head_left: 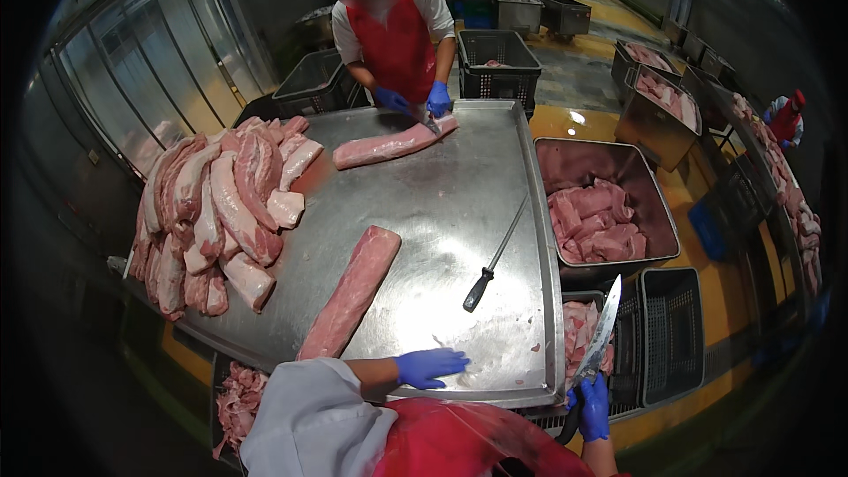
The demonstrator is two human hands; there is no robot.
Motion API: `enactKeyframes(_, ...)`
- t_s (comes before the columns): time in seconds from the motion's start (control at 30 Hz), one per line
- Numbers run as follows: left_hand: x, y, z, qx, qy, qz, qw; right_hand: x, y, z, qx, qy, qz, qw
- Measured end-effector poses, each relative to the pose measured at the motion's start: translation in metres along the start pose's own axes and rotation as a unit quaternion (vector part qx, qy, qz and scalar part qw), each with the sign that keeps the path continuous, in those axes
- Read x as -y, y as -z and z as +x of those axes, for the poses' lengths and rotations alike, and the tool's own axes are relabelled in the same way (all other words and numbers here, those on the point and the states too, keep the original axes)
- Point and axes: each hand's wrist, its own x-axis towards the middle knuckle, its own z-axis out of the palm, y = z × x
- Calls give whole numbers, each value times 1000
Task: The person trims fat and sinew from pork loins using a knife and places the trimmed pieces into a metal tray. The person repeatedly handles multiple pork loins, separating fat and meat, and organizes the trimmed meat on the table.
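My left hand, in a blue glove, lies flat with its fingers stretched out at the near edge of the steel table. Nothing is in it. Off the table's right near corner, my right hand, gloved in blue too, is closed around the handle of a large knife, its blade pointing up and away. A long piece of pork loin rests on the table just beyond my left forearm. To the right of this meat lies a sharpening steel with a black handle.
A large heap of pork loins covers the table's left side. Across from me a co-worker cuts another loin. On the right stand a steel bin of meat and black crates. Meat trimmings sit low at left.
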Motion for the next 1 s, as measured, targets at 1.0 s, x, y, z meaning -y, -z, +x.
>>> enactKeyframes(1.0,-162,5,-318,-430,553,242,671,-17,-142,50,195,-44,-163,966)
